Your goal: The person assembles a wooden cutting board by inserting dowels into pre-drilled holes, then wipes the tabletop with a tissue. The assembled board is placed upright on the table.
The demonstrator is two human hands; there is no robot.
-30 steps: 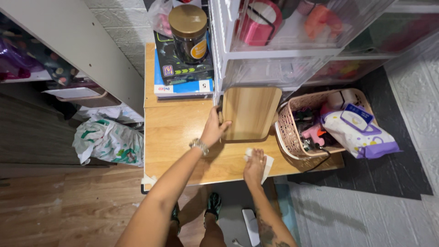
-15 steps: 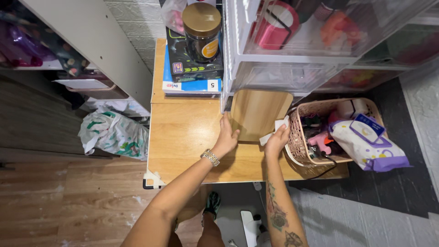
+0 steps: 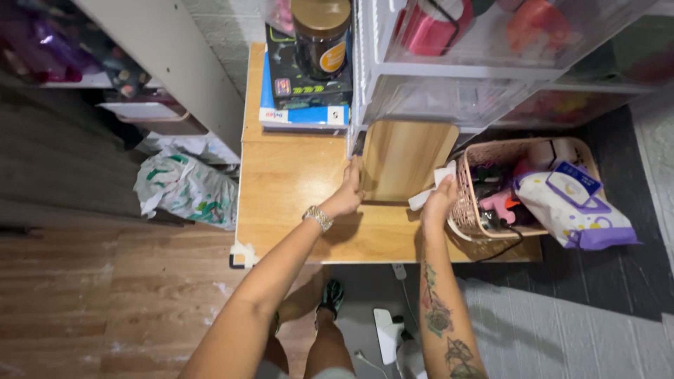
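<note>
wooden board [image 3: 406, 160]: pale, rounded corners, long axis running away from the person, far end under the clear drawer unit [image 3: 484, 63]
left hand [image 3: 345, 196]: fingers closed along the board's left edge, gripping it
right hand [image 3: 439, 200]: fingers pinched on a white wipe [image 3: 430, 191] at the board's right edge
right of the fingers: woven basket [image 3: 463, 210], white and purple wipes pack [image 3: 572, 207]
beyond the fingers: dark jar [image 3: 321, 35] on blue boxes [image 3: 302, 98]

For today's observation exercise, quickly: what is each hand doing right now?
Left hand: gripping the left edge of the wooden board.
Right hand: closed on a white wipe against the board.
</note>
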